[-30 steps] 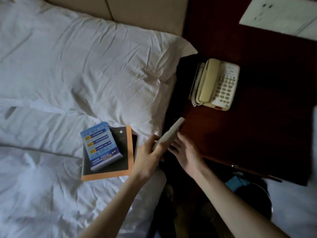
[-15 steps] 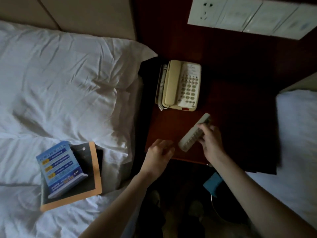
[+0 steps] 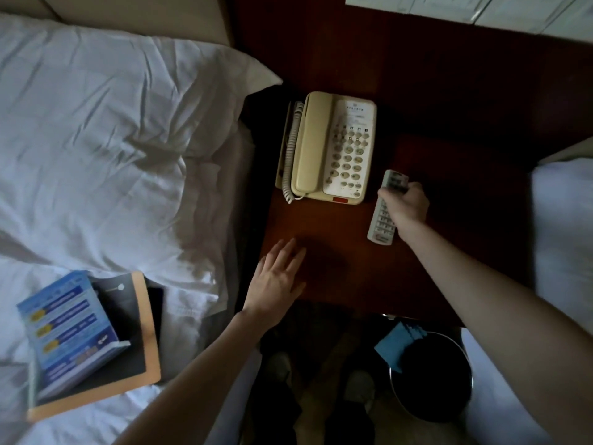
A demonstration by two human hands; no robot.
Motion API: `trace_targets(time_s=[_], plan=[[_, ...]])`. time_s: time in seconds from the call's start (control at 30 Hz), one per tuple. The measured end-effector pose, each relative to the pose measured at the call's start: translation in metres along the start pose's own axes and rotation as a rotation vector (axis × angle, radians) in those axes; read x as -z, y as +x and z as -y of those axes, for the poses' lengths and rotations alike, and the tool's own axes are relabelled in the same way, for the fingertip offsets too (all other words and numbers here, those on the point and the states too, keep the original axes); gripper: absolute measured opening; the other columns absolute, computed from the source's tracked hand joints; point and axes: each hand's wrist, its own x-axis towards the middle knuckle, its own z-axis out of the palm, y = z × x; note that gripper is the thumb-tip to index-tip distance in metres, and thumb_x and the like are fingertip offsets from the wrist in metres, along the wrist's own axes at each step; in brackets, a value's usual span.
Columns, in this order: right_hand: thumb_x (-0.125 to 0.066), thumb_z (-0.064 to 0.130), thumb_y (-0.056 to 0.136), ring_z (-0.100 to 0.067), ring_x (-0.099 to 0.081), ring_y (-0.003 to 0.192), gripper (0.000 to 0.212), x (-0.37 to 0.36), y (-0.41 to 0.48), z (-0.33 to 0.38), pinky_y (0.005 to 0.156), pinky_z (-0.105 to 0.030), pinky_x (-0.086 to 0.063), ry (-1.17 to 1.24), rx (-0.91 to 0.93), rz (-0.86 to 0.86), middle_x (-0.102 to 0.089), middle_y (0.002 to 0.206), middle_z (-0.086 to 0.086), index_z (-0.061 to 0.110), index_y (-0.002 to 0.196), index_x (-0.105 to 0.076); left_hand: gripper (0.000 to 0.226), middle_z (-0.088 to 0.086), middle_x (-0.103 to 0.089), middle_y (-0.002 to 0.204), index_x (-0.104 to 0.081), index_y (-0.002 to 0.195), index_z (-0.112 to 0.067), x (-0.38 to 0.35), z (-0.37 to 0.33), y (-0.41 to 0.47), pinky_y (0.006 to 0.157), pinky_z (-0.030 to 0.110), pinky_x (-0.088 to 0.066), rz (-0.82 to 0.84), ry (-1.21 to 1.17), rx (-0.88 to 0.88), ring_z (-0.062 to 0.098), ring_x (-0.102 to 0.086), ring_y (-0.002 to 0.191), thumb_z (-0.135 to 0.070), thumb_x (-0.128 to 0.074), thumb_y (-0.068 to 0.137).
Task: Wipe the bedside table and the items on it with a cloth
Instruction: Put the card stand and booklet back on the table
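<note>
Since the earlier frame the remote [image 3: 382,224] has gone from above the tabletop's [image 3: 337,239] near edge to a spot just right of the telephone [image 3: 330,149], lying lengthwise beside it. The right hand [image 3: 406,207] holds it from the right. Its grip is closed round the remote's middle, with the fingers curled over the button face, and both ends stick out. Whether the remote rests on the wood or hangs just above it cannot be told.

The left hand [image 3: 276,281] has opened out. Its grip is slack and holds nothing, with the fingers straight and spread over the near left corner of the tabletop.

On the floor below the tabletop's front edge stands a round dark bin [image 3: 401,393]. The blue cloth [image 3: 398,345] lies over its far rim, well apart from both hands, and the bin's inside is too dark to read.

On the bed [image 3: 96,194], to the left, a blue booklet [image 3: 64,329] sits on an orange-edged folder [image 3: 146,332].
</note>
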Motion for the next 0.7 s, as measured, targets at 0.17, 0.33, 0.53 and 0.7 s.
trace_targets(time_s=[0.17,0.33,0.53,0.7], plan=[[-0.071,0.03,0.073,-0.03,-0.06,0.103,0.054,-0.016,0.027,0.016,0.076,-0.034,-0.052,-0.197,0.054,-0.01,-0.052,0.124,-0.015,0.006,0.118,-0.052,0.076,-0.002,0.008,0.16,-0.006,0.151,-0.03,-0.017,0.008,-0.004,0.117,0.037,-0.004,0.086,0.044,0.021,0.022,0.008,0.148,-0.038,-0.054,0.091],[-0.07,0.031,0.079,-0.034,-0.049,0.117,0.054,-0.026,0.046,0.028,0.091,-0.044,-0.051,-0.295,0.032,-0.042,-0.037,0.134,-0.015,0.005,0.123,-0.051,0.079,-0.003,0.009,0.16,-0.005,0.15,-0.032,-0.018,0.01,-0.003,0.118,0.037,-0.008,0.076,0.058,0.02,0.021,0.008,0.148,-0.038,-0.056,0.09],[-0.067,0.03,0.082,-0.035,-0.043,0.123,0.055,-0.032,0.054,0.035,0.093,-0.044,-0.049,-0.372,0.035,-0.067,-0.033,0.137,-0.017,0.004,0.127,-0.048,0.079,-0.007,0.011,0.16,-0.005,0.15,-0.035,-0.017,0.009,-0.002,0.119,0.037,-0.013,0.086,0.046,0.035,0.018,0.01,0.147,-0.039,-0.056,0.089],[-0.067,0.026,0.082,-0.035,-0.04,0.126,0.056,-0.035,0.051,0.038,0.095,-0.043,-0.044,-0.369,0.135,-0.087,-0.036,0.136,-0.019,0.002,0.125,-0.041,0.077,-0.01,0.011,0.16,-0.007,0.15,-0.036,-0.009,0.009,-0.001,0.118,0.034,-0.015,0.102,0.02,0.035,0.015,0.009,0.147,-0.04,-0.056,0.09]])
